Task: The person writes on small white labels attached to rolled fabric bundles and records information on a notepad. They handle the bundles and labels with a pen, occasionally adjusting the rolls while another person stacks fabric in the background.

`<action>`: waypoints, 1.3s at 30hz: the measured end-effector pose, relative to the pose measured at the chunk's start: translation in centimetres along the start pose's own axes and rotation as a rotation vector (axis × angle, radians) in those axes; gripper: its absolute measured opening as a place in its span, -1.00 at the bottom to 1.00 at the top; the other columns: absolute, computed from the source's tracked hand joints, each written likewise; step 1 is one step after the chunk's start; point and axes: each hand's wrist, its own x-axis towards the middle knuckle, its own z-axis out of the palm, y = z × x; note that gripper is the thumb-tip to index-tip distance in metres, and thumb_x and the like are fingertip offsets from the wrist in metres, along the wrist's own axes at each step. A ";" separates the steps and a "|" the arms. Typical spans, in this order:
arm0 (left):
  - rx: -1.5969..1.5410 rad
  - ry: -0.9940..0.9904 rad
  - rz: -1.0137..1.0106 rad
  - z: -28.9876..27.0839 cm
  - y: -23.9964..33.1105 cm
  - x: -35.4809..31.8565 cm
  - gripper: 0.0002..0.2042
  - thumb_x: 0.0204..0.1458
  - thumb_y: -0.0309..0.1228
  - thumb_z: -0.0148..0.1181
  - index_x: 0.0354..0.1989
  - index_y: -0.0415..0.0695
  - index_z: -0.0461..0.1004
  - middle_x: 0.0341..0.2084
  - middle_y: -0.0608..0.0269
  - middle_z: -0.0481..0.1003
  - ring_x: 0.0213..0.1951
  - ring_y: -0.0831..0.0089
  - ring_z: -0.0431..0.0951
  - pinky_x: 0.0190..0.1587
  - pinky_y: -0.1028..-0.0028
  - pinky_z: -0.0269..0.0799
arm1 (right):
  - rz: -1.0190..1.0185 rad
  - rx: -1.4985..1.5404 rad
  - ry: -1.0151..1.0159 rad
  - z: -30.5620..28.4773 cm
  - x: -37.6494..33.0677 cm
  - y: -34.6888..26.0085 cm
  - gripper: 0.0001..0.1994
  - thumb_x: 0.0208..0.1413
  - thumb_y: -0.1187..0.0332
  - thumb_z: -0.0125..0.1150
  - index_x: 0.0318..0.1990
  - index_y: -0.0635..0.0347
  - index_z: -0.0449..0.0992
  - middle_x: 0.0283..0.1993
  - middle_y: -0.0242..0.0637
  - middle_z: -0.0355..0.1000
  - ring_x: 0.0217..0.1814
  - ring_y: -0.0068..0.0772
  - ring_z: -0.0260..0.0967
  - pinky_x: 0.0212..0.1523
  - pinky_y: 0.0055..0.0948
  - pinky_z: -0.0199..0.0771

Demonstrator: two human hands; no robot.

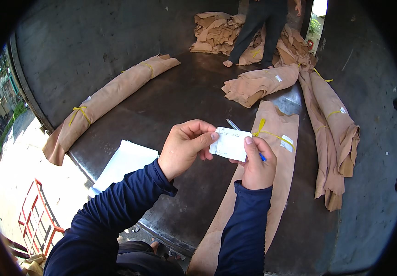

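My left hand [187, 146] pinches the left edge of a small white paper slip [229, 143] with handwriting on it. At its right edge my right hand [259, 163] grips the same slip with the thumb on top. A pen [233, 124] with a blue end also sits in my right hand, behind the slip. Just beyond and below that hand lies a long roll of tan, leather-like sheets [276, 170], tied with yellow ribbon and bearing a white tag [287, 143]. Left of my hands, white paper sheets [127, 163] rest on the dark metal floor [175, 216].
Another tied roll [111, 96] lies along the left wall. More rolls [262, 85] [329, 129] lie ahead and right. A person in dark trousers [258, 32] stands at the back beside stacked folded sheets [214, 34]. Outside, lower left, is a red metal frame [37, 218].
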 end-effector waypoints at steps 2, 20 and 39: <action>0.002 0.011 0.011 -0.2 -0.1 0.0 -0.87 0.19 -0.43 0.21 -0.20 -0.24 0.53 -0.48 0.24 0.57 -0.57 0.61 0.51 -0.49 0.65 0.45 | -0.011 -0.017 -0.007 0.1 0.0 0.1 -0.72 0.28 0.26 0.15 -0.15 0.38 0.51 -0.26 -0.14 0.55 -0.31 -0.34 0.58 -0.39 -0.44 0.60; 0.027 0.043 -0.034 -1.2 0.4 -1.0 -0.83 0.21 -0.41 0.17 -0.21 -0.28 0.56 -0.57 0.24 0.54 -0.57 0.55 0.50 -0.46 0.59 0.42 | 0.004 -0.025 -0.018 0.5 -0.2 0.4 -0.68 0.25 0.22 0.23 -0.20 0.40 0.55 -0.33 -0.26 0.53 -0.31 -0.53 0.49 -0.29 -0.55 0.51; -0.006 0.032 -0.014 -1.0 0.2 -1.2 -0.84 0.21 -0.42 0.14 -0.24 -0.28 0.52 -0.56 0.23 0.53 -0.55 0.52 0.50 -0.44 0.56 0.42 | -0.036 -0.059 -0.029 0.4 -0.2 0.3 -0.70 0.26 0.23 0.21 -0.26 0.38 0.55 -0.36 -0.31 0.53 -0.31 -0.60 0.43 -0.22 -0.56 0.42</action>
